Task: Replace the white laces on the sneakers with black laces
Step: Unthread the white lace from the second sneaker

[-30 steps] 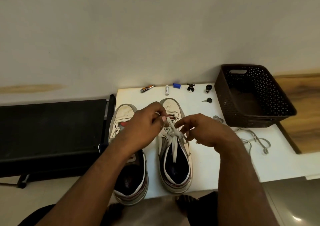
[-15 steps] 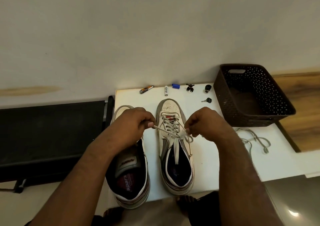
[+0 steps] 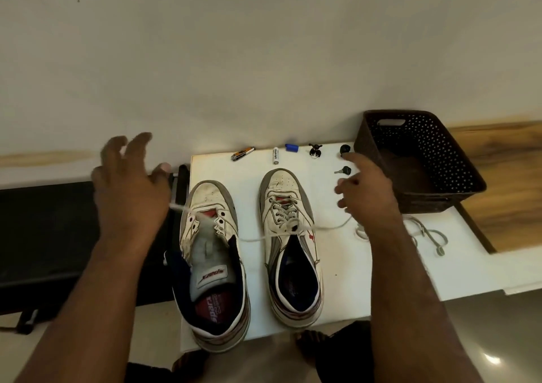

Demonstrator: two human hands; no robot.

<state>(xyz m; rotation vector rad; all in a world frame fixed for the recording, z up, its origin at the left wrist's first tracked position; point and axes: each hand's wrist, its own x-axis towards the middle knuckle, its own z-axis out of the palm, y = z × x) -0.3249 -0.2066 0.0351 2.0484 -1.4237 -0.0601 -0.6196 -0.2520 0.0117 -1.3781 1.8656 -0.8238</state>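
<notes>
So far only part of the work is done. The left sneaker (image 3: 212, 262) has bare eyelets, and a removed white lace (image 3: 426, 231) lies loose on the white surface (image 3: 469, 265) at right. The right sneaker (image 3: 289, 241) is laced with a white lace (image 3: 283, 214), its ends untied and trailing out to both sides — unthreading it and fitting black laces remains; no black laces are visible. The left hand (image 3: 129, 194) hovers left of the sneakers, fingers spread, gripping nothing, though one blurred lace end runs beside it. The right hand (image 3: 366, 194) hangs right of the laced sneaker, fingers loose, apparently empty.
</notes>
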